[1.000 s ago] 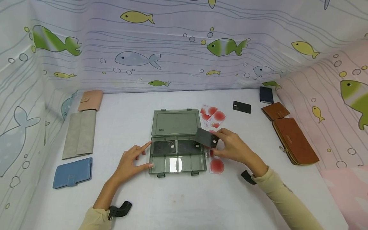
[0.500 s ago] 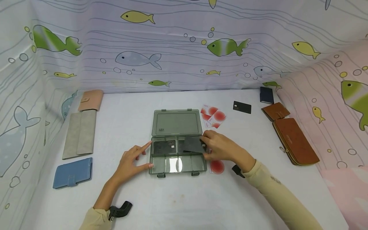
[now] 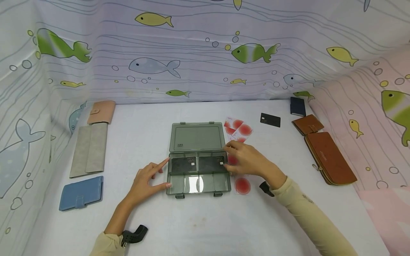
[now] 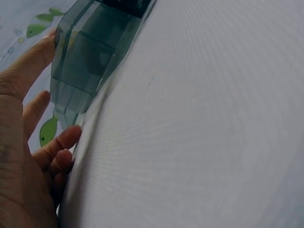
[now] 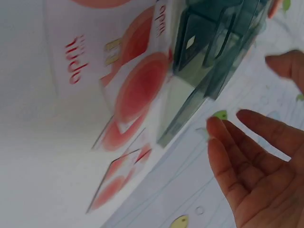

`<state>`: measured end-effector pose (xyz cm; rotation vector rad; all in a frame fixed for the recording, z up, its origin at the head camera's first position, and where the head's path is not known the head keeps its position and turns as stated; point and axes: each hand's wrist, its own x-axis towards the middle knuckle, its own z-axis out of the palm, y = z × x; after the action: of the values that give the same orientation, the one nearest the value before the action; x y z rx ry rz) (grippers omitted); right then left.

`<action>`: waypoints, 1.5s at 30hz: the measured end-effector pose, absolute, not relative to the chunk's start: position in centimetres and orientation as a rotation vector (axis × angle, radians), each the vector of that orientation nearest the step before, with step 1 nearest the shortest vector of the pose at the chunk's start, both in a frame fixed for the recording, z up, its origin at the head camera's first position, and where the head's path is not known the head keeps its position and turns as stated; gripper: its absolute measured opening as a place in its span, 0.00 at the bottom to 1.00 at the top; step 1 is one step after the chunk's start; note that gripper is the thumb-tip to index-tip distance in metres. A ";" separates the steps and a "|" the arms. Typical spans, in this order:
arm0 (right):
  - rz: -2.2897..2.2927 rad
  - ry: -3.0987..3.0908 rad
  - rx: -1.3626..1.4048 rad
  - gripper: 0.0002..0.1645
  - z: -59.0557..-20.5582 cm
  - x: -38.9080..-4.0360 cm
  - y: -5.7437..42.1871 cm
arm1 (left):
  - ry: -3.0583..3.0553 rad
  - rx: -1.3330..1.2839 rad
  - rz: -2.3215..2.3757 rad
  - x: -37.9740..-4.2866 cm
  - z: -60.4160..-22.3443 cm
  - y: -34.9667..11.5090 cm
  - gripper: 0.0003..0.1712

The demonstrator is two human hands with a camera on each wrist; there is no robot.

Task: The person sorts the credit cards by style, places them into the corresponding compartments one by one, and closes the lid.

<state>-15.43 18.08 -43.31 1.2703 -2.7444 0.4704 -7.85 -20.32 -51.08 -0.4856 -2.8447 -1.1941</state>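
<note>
A translucent grey-green plastic box [image 3: 176, 184] with its lid folded back lies in the middle of the table. Two stacks or single black VIP cards, the left card [image 3: 180, 165] and the right card [image 3: 208, 165], lie in its back compartments. My left hand [image 3: 144, 183] touches the box's left side with extended index finger and thumb, as the left wrist view also shows. Over the box's right edge is my right hand [image 3: 248, 160], beside the right card. In the right wrist view, the right hand [image 5: 261, 166] has its fingers apart and holds nothing.
Red-and-white cards [image 3: 245, 129] lie right of the box, partly under the right hand. A black card [image 3: 270, 120] lies farther back. Brown wallets [image 3: 330, 156] and a dark blue booklet [image 3: 298, 106] line the right; blue [image 3: 80, 192], grey [image 3: 88, 149] and pink [image 3: 101, 111] wallets line the left.
My right hand has carried a black card leftward into the box's back right compartment and let it go. The left hand has stayed at the box's left side.
</note>
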 end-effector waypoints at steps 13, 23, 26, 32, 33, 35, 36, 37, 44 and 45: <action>0.691 -3.162 0.391 0.35 -46.0 -25.1 30.4 | -2.834 -0.489 -1.203 -7.8 -50.8 -20.3 0.49; 0.653 -3.298 0.241 0.38 -45.9 -28.4 34.2 | -2.837 -0.501 -1.179 -7.7 -51.1 -20.1 0.50; 0.633 -3.316 0.257 0.38 -46.0 -28.5 34.5 | -2.836 -0.501 -1.176 -7.7 -51.2 -20.2 0.50; 0.626 -3.324 0.294 0.39 -45.9 -28.7 34.8 | -2.836 -0.495 -1.165 -7.8 -51.3 -20.3 0.50; 0.628 -3.326 0.304 0.39 -45.8 -28.7 34.8 | -2.835 -0.494 -1.164 -7.8 -51.3 -20.3 0.50; 0.636 -3.334 0.319 0.37 -45.6 -28.8 34.9 | -2.833 -0.496 -1.163 -7.8 -51.3 -20.3 0.50; 0.646 -3.339 0.323 0.36 -45.5 -28.8 34.9 | -2.831 -0.499 -1.162 -7.8 -51.4 -20.3 0.50; 0.665 -3.346 0.324 0.36 -45.4 -28.9 34.9 | -2.829 -0.500 -1.163 -7.8 -51.4 -20.3 0.50; 0.686 -3.408 0.254 0.36 -45.3 -29.1 34.7 | -2.823 -0.489 -1.179 -7.8 -51.3 -20.3 0.50; 0.663 -3.409 0.251 0.36 -45.4 -29.1 34.6 | -2.824 -0.487 -1.180 -7.8 -51.3 -20.2 0.50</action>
<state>-29.07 34.60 -45.37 0.2511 -3.4094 0.6632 -7.81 -20.25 -51.28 -0.4867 -2.8238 -1.1795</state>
